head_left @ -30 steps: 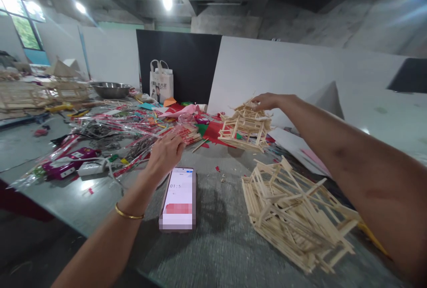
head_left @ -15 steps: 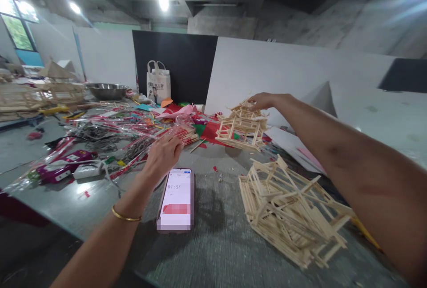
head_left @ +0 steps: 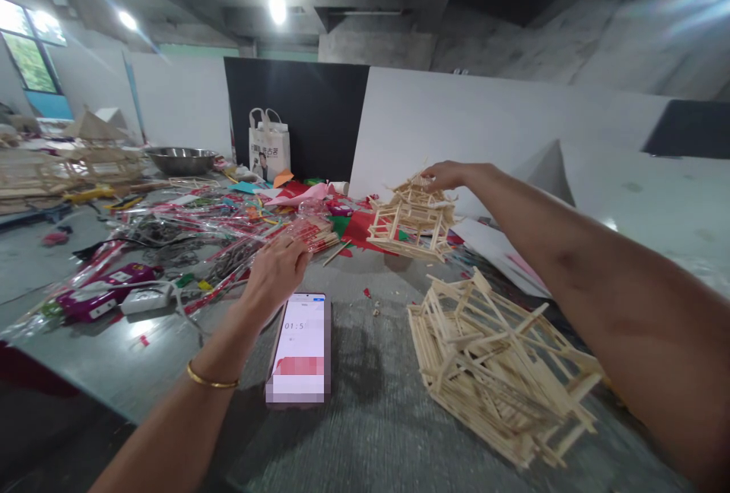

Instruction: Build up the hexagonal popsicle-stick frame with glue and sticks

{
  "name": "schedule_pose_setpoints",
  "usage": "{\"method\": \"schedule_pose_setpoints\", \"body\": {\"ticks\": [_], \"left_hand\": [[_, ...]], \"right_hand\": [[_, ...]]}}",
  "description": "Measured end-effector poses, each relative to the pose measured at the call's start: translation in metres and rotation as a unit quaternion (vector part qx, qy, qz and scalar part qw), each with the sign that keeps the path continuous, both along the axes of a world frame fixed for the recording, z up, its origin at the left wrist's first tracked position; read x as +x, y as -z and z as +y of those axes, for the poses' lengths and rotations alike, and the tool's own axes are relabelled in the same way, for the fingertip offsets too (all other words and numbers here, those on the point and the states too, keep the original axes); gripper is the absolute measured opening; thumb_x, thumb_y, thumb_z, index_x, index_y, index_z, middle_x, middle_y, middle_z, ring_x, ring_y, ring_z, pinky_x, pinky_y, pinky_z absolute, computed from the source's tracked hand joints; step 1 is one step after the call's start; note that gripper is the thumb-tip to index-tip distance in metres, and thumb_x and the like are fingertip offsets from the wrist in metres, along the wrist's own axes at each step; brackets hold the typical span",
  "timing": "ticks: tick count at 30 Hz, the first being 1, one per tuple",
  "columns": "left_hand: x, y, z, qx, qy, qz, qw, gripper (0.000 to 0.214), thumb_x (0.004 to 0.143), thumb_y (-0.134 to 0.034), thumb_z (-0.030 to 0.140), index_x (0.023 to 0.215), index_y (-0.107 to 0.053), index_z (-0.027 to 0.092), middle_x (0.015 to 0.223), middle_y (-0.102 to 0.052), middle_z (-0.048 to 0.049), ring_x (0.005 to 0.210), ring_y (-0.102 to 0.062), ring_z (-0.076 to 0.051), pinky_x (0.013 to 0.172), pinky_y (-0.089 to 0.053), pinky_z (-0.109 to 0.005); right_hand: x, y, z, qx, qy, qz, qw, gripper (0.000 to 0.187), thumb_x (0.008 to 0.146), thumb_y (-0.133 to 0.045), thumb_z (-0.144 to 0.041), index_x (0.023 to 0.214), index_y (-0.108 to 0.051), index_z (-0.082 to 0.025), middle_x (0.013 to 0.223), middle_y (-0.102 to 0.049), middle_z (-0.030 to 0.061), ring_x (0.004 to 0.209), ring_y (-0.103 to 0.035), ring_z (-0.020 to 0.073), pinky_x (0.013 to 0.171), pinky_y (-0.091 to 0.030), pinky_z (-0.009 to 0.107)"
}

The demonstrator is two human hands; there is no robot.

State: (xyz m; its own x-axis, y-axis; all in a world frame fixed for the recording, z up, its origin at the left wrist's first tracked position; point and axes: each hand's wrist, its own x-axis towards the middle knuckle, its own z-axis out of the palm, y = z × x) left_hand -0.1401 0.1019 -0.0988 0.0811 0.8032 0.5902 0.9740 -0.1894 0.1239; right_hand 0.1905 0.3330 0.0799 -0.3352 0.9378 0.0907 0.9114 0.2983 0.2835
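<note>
My right hand (head_left: 450,173) reaches across the table and grips the roof of a small wooden-stick pavilion model (head_left: 411,221), which stands upright at the far middle. My left hand (head_left: 277,271), with a gold bangle on its wrist, hovers with loosely curled fingers just above a packet of sticks in clear wrap (head_left: 311,233); whether it touches the packet is unclear. A phone (head_left: 301,348) with a lit timer screen lies flat below that hand. A larger stick model (head_left: 496,367) lies tipped on its side near my right forearm.
Clear plastic wrappers, coloured paper and cables (head_left: 188,227) litter the left half of the grey table (head_left: 365,432). A metal bowl (head_left: 181,160) and a white tote bag (head_left: 269,149) stand at the back. More stick models (head_left: 68,166) sit far left. White boards (head_left: 513,135) lean behind.
Both hands hold almost the same places. The view has shifted slightly, and the left hand has dropped a little closer to the phone.
</note>
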Motion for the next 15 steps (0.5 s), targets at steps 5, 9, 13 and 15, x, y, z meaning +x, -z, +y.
{"method": "schedule_pose_setpoints", "body": {"ticks": [5, 9, 13, 15], "left_hand": [[-0.0015, 0.0016, 0.0014, 0.002, 0.004, 0.004, 1.0, 0.031, 0.094, -0.039, 0.027, 0.088, -0.067, 0.018, 0.092, -0.07, -0.0067, 0.087, -0.063, -0.018, 0.077, -0.045, -0.027], [-0.0006, 0.0002, -0.0003, -0.004, 0.001, 0.005, 1.0, 0.031, 0.094, -0.038, 0.027, 0.087, -0.068, 0.018, 0.092, -0.07, -0.0072, 0.086, -0.064, -0.019, 0.076, -0.046, -0.028], [-0.0004, -0.0015, -0.0016, -0.003, 0.004, 0.007, 1.0, 0.032, 0.093, -0.037, 0.027, 0.087, -0.068, 0.018, 0.09, -0.071, -0.007, 0.086, -0.064, -0.019, 0.076, -0.046, -0.027], [-0.0008, -0.0017, -0.0015, -0.006, 0.006, 0.005, 1.0, 0.032, 0.093, -0.037, 0.027, 0.088, -0.068, 0.018, 0.091, -0.071, -0.0074, 0.087, -0.064, -0.019, 0.077, -0.046, -0.028]], "right_hand": [[-0.0012, -0.0011, -0.0001, -0.004, 0.014, -0.011, 1.0, 0.04, 0.079, -0.072, -0.04, 0.115, -0.067, -0.024, 0.115, -0.063, 0.0102, 0.105, -0.058, 0.0333, 0.087, -0.048, 0.047], [-0.0023, -0.0009, -0.0015, -0.009, 0.014, -0.012, 1.0, 0.036, 0.079, -0.071, -0.038, 0.113, -0.068, -0.026, 0.116, -0.063, 0.0081, 0.106, -0.057, 0.0324, 0.088, -0.048, 0.046], [-0.0029, -0.0008, -0.0026, -0.008, 0.019, -0.006, 1.0, 0.037, 0.078, -0.072, -0.035, 0.114, -0.067, -0.027, 0.116, -0.063, 0.0068, 0.107, -0.057, 0.0313, 0.088, -0.048, 0.045], [-0.0021, -0.0004, -0.0028, -0.002, 0.026, 0.0, 1.0, 0.041, 0.078, -0.073, -0.035, 0.116, -0.066, -0.026, 0.117, -0.063, 0.0073, 0.106, -0.057, 0.031, 0.088, -0.048, 0.044]]}}
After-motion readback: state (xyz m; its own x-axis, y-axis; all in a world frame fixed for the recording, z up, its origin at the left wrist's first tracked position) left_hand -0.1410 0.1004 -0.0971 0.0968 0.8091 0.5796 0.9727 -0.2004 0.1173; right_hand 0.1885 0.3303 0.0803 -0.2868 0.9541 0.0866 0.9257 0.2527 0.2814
